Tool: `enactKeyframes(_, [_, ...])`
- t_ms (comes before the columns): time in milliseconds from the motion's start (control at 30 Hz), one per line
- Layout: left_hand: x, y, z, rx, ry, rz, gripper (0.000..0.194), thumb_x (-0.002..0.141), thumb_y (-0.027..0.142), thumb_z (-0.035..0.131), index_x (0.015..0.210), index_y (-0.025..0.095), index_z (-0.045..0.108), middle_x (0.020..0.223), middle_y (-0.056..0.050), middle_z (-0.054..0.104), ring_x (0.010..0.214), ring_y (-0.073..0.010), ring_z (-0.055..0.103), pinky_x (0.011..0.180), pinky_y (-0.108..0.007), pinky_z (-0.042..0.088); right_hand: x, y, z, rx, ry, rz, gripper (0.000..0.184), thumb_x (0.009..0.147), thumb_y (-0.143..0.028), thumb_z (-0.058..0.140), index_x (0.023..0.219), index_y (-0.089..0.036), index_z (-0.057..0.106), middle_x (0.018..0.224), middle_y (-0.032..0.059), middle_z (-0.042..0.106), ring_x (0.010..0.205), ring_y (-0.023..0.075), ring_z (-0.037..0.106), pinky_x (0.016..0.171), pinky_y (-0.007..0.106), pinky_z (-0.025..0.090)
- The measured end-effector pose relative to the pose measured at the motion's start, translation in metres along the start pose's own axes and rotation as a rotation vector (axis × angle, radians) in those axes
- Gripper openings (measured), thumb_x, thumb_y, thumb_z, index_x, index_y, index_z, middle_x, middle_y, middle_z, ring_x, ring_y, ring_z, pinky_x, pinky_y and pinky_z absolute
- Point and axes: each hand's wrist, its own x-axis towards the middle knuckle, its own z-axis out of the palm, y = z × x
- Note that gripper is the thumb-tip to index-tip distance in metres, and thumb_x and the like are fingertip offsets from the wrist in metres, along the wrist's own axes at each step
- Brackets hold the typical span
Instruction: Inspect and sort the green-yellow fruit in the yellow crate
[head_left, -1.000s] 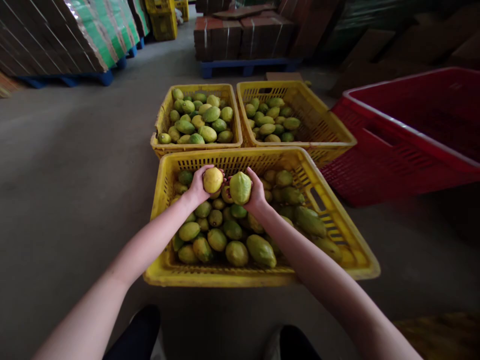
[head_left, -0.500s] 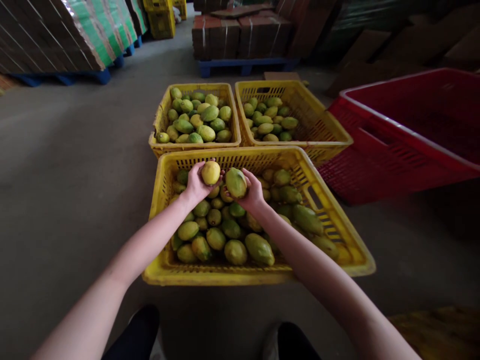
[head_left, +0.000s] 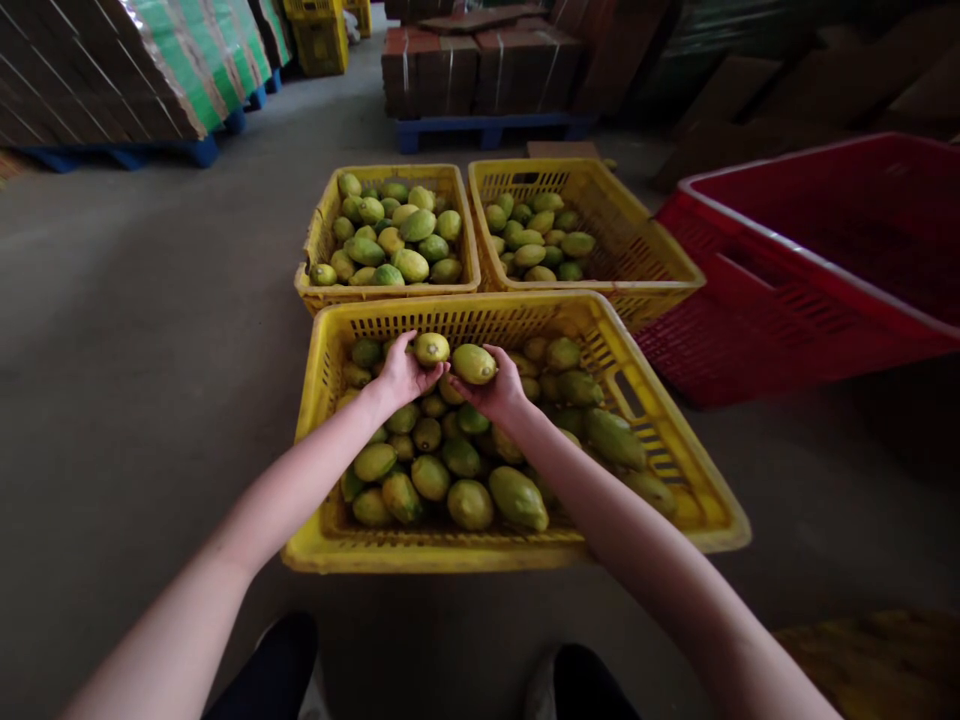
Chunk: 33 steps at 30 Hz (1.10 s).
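Both of my hands are raised over the far part of the near yellow crate [head_left: 420,548], which holds several green and yellow lemons. My left hand [head_left: 399,378] is closed on a round yellow lemon [head_left: 431,348]. My right hand [head_left: 499,392] is closed on a greener lemon [head_left: 473,363]. The two fruits are almost touching, side by side, palms turned up. Behind this crate stand two more yellow crates: the left one [head_left: 321,240] heaped with lemons, the right one [head_left: 637,240] partly filled.
A large red crate [head_left: 787,300] leans at the right. Stacks of flat cardboard on blue pallets [head_left: 120,70] stand at the back left, brown boxes on a blue pallet [head_left: 480,70] behind. My knees [head_left: 285,660] show at the bottom edge. Grey concrete floor lies to the left.
Both hands have turned the lemons over and lowered them slightly toward the crate's far side. The crates have not moved.
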Motion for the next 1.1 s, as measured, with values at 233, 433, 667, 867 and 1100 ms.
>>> enactKeyframes(233, [0.004, 0.001, -0.003, 0.062, -0.058, -0.038, 0.065, 0.101, 0.055, 0.026, 0.114, 0.002, 0.062, 0.064, -0.010, 0.064, 0.047, -0.0156, 0.059, 0.041, -0.021, 0.052, 0.009, 0.000, -0.004, 0.049, 0.016, -0.045, 0.020, 0.094, -0.034, 0.052, 0.089, -0.019, 0.064, 0.062, 0.0029, 0.069, 0.054, 0.0182, 0.066, 0.048, 0.028, 0.059])
enactKeyframes(433, [0.008, 0.001, -0.007, 0.057, -0.039, -0.021, 0.062, 0.099, 0.058, 0.033, 0.110, 0.005, 0.065, 0.064, -0.010, 0.065, 0.050, -0.0171, 0.060, 0.043, -0.023, 0.052, 0.007, -0.001, -0.002, 0.064, 0.061, -0.059, 0.018, 0.094, -0.034, 0.054, 0.085, -0.021, 0.061, 0.057, 0.0006, 0.065, 0.053, 0.0170, 0.063, 0.047, 0.026, 0.057])
enactKeyframes(667, [0.004, 0.001, -0.005, -0.041, -0.073, 0.183, 0.038, 0.097, 0.043, 0.047, 0.114, 0.016, 0.066, 0.073, -0.005, 0.068, 0.063, -0.0174, 0.066, 0.058, -0.026, 0.057, 0.003, -0.003, -0.004, 0.056, 0.059, -0.045, 0.016, 0.092, -0.032, 0.052, 0.084, -0.020, 0.062, 0.058, 0.0010, 0.064, 0.054, 0.0177, 0.061, 0.049, 0.029, 0.056])
enactKeyframes(867, [0.002, 0.001, -0.005, -0.047, -0.108, 0.188, 0.039, 0.094, 0.045, 0.047, 0.107, 0.014, 0.068, 0.077, -0.007, 0.072, 0.064, -0.0183, 0.068, 0.057, -0.028, 0.057, -0.001, -0.002, -0.003, -0.039, -0.141, -0.038, 0.031, 0.091, -0.048, 0.057, 0.079, -0.020, 0.065, 0.061, 0.0011, 0.066, 0.055, 0.0175, 0.064, 0.049, 0.028, 0.054])
enactKeyframes(1100, [0.003, -0.005, -0.004, 0.078, -0.052, 0.192, 0.031, 0.091, 0.033, 0.046, 0.090, 0.014, 0.072, 0.065, -0.005, 0.069, 0.063, -0.0181, 0.067, 0.057, -0.025, 0.054, 0.001, 0.002, -0.002, -0.142, -0.232, -0.027, 0.035, 0.094, -0.052, 0.055, 0.085, -0.021, 0.068, 0.064, 0.0016, 0.069, 0.060, 0.0196, 0.068, 0.054, 0.032, 0.059])
